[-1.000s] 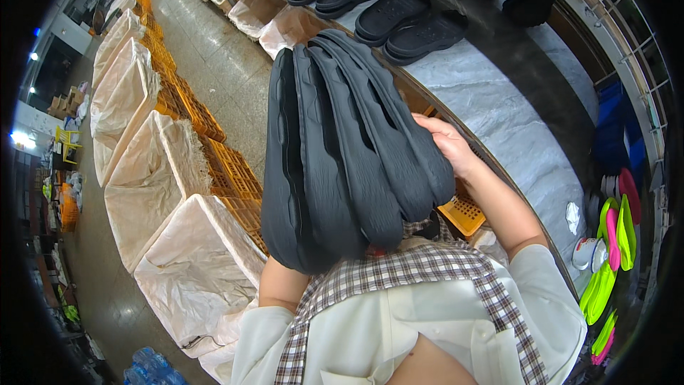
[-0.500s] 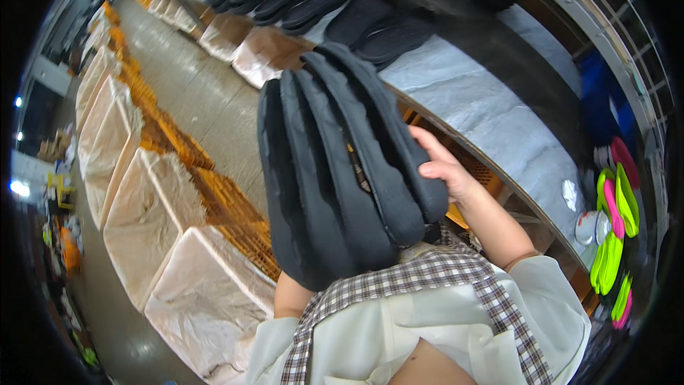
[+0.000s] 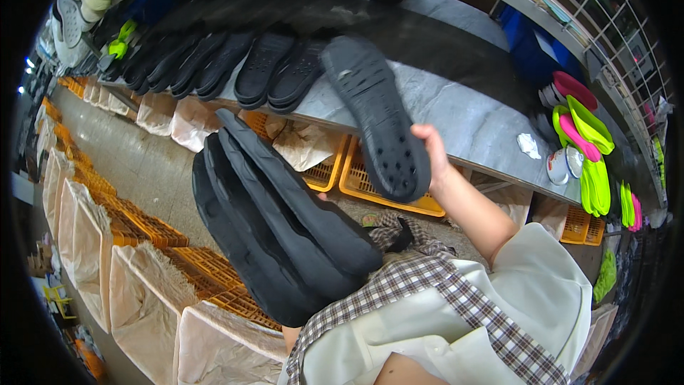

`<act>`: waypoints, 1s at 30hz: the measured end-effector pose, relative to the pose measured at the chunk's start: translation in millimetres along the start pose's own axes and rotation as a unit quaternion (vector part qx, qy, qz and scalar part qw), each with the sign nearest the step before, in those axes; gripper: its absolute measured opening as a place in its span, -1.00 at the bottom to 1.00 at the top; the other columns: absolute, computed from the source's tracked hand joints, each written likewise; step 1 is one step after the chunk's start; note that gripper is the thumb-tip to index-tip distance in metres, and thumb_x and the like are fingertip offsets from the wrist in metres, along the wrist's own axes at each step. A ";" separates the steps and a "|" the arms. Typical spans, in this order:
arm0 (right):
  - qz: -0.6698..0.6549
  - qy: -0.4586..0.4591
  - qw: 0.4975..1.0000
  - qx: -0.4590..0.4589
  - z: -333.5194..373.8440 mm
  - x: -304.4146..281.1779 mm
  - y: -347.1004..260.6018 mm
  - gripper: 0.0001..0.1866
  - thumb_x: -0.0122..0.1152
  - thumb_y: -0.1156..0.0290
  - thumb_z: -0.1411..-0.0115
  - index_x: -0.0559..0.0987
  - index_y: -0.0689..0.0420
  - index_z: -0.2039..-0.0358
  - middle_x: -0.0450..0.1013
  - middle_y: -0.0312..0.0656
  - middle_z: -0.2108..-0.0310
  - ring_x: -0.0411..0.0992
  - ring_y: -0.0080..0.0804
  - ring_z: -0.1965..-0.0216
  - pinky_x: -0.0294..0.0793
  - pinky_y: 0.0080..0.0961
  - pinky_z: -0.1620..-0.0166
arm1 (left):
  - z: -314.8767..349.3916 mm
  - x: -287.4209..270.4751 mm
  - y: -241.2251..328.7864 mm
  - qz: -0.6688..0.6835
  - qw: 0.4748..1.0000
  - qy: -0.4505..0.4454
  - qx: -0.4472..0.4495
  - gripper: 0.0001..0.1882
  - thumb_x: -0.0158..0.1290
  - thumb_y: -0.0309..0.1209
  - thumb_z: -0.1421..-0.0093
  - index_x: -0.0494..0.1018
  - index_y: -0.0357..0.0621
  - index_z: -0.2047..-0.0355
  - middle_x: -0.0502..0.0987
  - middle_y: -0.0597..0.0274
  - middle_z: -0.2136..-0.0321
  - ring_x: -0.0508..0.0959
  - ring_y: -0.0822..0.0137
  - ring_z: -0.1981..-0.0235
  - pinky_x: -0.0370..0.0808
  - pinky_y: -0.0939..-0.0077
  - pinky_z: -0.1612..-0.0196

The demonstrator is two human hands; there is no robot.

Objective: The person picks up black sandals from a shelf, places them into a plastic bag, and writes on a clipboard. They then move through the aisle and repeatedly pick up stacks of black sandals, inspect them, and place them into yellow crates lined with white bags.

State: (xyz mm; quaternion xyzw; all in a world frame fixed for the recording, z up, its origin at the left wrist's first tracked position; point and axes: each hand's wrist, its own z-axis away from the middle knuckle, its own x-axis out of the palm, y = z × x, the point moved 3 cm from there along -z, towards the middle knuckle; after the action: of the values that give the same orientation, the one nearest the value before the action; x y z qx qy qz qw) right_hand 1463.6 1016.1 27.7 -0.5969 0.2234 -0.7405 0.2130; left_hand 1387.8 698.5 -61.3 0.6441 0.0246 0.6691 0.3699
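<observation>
Black foam, one piece now split off the stack; half a second ago the right hand (image 3: 432, 150) was on the side of the whole bundle, now it's clamped on a single sole (image 3: 374, 117) alone, thumb side at the sole's right long edge, near its lower end; load is therefore divided, one loose piece on the right, remaining stack (image 3: 281, 217) on the left.

Stack looks thinner than before, sits tilted against the checked apron (image 3: 385, 289), left of the surface's front edge and apart from it; left hand (image 3: 323, 197) mostly hidden behind the stack, only a sliver of skin showing, so can't tell its grip.

Single sole crosses the front edge of the surface (image 3: 456, 110) in view, upper end over the top, lower end in front of a yellow crate (image 3: 388, 198); seems lifted, contact unclear; holed face toward the camera.

View has swung too: row of dark soles (image 3: 263, 64) along the front edge now shows more fully, its nearest end just beside the held sole; white can (image 3: 559, 165) and yellow-green pieces (image 3: 595, 189) lie toward the surface's right end, well apart from the stack.
</observation>
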 end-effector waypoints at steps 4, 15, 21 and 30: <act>-0.094 -0.027 0.994 -0.042 -10.1 -66.3 -46.0 -0.25 -0.19 0.01 -0.06 0.22 0.24 -0.19 0.21 0.30 -0.10 0.31 0.14 -0.06 0.38 -0.04 -0.03 | -1.0 -0.1 -0.2 0.000 1.000 0.002 0.001 -0.47 -0.25 -0.12 -0.31 0.16 -0.21 -0.17 0.28 0.05 -0.12 0.33 0.14 -0.09 0.27 0.26 -0.16; 0.236 0.310 0.901 -0.189 -30.4 -127.5 -62.7 -0.48 0.03 0.51 -0.10 0.24 0.37 -0.09 0.38 -0.03 0.08 0.32 -0.31 0.01 0.26 -0.39 -0.09 | 1.2 14.4 -18.9 0.067 0.997 -0.008 -0.023 -0.47 -0.25 -0.12 -0.31 0.18 -0.22 -0.16 0.30 0.04 -0.11 0.35 0.14 -0.09 0.29 0.26 -0.15; 0.507 0.097 0.822 -0.238 -13.0 -7.4 -20.4 -0.41 0.17 0.30 -0.13 0.24 0.18 -0.15 0.19 -0.07 -0.12 0.21 -0.33 -0.10 0.23 -0.45 -0.11 | 5.8 20.1 -34.3 0.127 0.991 -0.024 -0.028 -0.48 -0.25 -0.12 -0.31 0.19 -0.22 -0.15 0.31 0.03 -0.10 0.36 0.14 -0.08 0.29 0.26 -0.15; 0.413 -0.184 0.890 0.055 -29.7 73.0 109.6 -0.25 0.03 0.25 -0.25 -0.11 0.23 -0.30 -0.05 -0.03 -0.29 -0.07 -0.25 -0.30 -0.07 -0.37 -0.28 | 22.5 -4.2 -29.9 0.211 0.976 -0.044 -0.032 -0.48 -0.26 -0.13 -0.31 0.21 -0.23 -0.14 0.33 0.03 -0.09 0.38 0.14 -0.07 0.30 0.25 -0.15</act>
State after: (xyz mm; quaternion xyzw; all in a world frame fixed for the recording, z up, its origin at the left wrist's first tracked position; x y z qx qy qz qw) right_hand 1425.5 887.1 15.6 -0.5638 0.3657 -0.4737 0.5693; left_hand 1421.1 707.9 -76.3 0.6514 -0.1499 0.7035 0.2414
